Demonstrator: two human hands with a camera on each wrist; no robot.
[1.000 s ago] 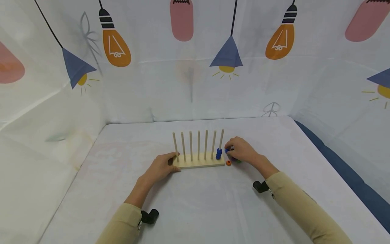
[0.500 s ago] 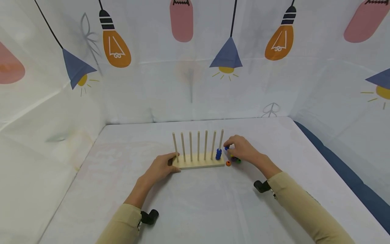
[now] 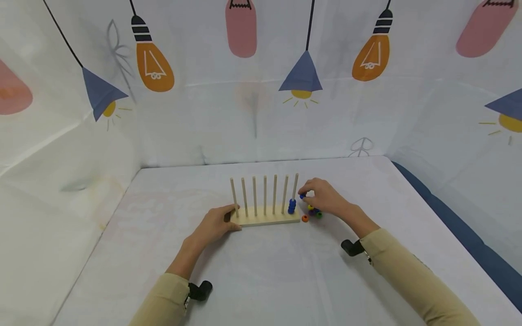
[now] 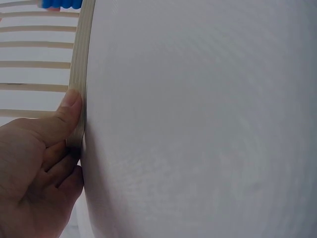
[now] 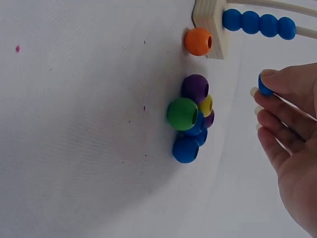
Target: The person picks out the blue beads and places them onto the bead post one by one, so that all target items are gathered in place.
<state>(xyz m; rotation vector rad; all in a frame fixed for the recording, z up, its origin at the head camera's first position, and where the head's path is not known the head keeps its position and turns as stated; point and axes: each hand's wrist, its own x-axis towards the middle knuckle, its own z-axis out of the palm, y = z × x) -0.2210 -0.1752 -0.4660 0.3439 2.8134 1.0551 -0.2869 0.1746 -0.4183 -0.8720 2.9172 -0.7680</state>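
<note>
White-covered table (image 3: 265,280), faint pinkish stains; right wrist view shows small dark and red specks. White sheet walls (image 3: 228,117) left, back and right, creased, pictorial prints: orange bulbs (image 3: 155,68), blue lamps (image 3: 302,74), pink shapes (image 3: 240,31). Dark blue strip (image 3: 461,222) past the table's right edge. Wooden peg rack (image 3: 265,219) sits mid-table, seven upright pegs, four blue beads (image 5: 269,25) on the rightmost. Left hand (image 3: 214,224) grips the rack's left end. Right hand (image 3: 324,197) pinches a single blue bead (image 5: 264,85) near that peg, off it. Orange bead (image 5: 197,41) just beside the rack's right end; mixed bead cluster (image 5: 185,115) (green, purple, yellow, blue) nearby.
</note>
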